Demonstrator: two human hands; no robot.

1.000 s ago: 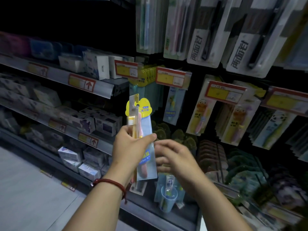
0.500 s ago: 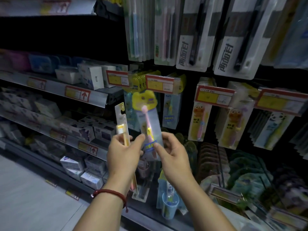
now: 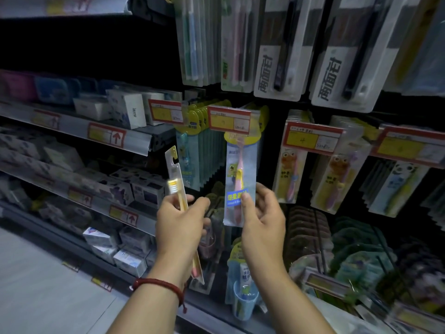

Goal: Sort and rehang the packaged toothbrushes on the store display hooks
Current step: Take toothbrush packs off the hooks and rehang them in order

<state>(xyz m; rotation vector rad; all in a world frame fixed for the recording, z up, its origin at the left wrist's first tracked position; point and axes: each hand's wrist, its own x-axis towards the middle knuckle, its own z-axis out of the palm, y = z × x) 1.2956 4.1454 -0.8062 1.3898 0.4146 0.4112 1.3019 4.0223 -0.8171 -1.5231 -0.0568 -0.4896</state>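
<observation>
Held upright in the right hand (image 3: 263, 220): a clear-sleeved pink toothbrush pack (image 3: 239, 179), pinched low down, thumb laid over the blue label, fingers curled behind. Raised to just below a red-and-yellow price tag (image 3: 228, 120), with the pack's yellow header partly hidden behind it. Could not tell whether the hanging hole sat on a hook.

Gripped in the left hand (image 3: 179, 225), to the left and apart from the first: a narrow yellow toothbrush pack (image 3: 177, 182), tilted slightly left, middle covered by the fingers, lower end poking out below the wrist. Wore a red cord bracelet (image 3: 159, 284) there.

Behind, hung edge-on with fronts unreadable: a row of blue packs (image 3: 207, 155). Further left, dim and blurred: boxed goods on a shelf (image 3: 79, 131). Cut off by the frame's top: larger hanging packs (image 3: 279, 68).
</observation>
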